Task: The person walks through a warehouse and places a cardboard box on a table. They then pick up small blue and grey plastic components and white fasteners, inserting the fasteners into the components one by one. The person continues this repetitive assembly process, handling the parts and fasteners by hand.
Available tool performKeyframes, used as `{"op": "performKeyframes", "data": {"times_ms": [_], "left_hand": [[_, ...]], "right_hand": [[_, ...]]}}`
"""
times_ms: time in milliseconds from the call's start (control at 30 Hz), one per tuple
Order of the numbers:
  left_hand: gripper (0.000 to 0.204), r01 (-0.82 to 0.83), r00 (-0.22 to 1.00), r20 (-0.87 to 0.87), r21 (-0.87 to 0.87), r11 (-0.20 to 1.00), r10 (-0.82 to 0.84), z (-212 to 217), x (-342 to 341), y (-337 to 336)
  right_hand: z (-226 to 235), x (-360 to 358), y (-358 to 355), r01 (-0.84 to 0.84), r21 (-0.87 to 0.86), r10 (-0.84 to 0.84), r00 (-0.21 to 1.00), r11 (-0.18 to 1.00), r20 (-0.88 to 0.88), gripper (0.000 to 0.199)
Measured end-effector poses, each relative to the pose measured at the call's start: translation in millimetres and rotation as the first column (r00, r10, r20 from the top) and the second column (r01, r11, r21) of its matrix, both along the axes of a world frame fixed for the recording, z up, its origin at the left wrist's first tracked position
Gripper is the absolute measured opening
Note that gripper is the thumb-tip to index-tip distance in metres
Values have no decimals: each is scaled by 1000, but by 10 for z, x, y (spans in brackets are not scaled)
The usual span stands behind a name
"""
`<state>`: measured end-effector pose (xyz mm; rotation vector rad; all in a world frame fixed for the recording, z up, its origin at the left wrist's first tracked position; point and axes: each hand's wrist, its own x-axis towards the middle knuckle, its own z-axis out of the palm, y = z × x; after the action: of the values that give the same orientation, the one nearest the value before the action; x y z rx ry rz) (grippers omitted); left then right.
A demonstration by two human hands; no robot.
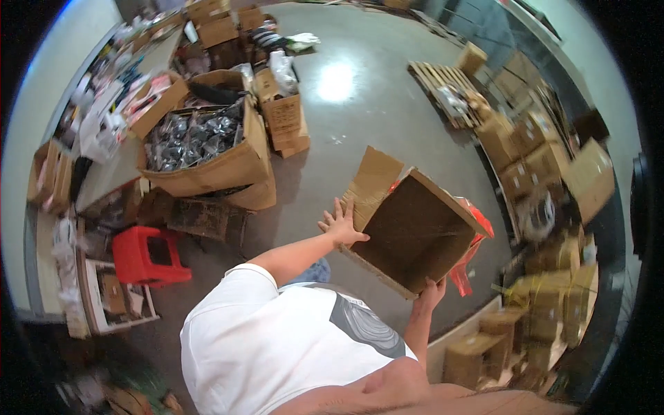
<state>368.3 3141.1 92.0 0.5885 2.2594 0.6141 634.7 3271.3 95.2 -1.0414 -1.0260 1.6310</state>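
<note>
An open cardboard box (418, 232) is held up in front of me, tilted so that its bare brown inside faces me. One flap (373, 180) sticks out at its upper left. My left hand (342, 225) lies against the box's left edge, fingers spread. At the lower right corner, my right hand (431, 294) grips the rim, with its fingers partly hidden by the box. Red plastic (461, 277) hangs along the box's right side, partly behind it.
To the left stands a large carton (252, 162) full of dark items in clear bags. A red stool (149, 256) is below it, beside a cluttered table (111, 176). Stacked cartons (532, 155) and a wooden pallet (443, 93) line the right. Grey floor (346, 117) lies between.
</note>
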Motion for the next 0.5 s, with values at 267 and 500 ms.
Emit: {"op": "performKeyframes", "data": {"times_ms": [267,500], "left_hand": [[107,-327,908,419,678,658,20,-366,-1841,1434],[102,10,929,-356,304,953,104,217,-3112,2598]], "right_hand": [[-353,-2051,1919,-197,75,200,979,978,-41,40],[-570,-3291,3339,-47,68,38,991,997,124,34]]}}
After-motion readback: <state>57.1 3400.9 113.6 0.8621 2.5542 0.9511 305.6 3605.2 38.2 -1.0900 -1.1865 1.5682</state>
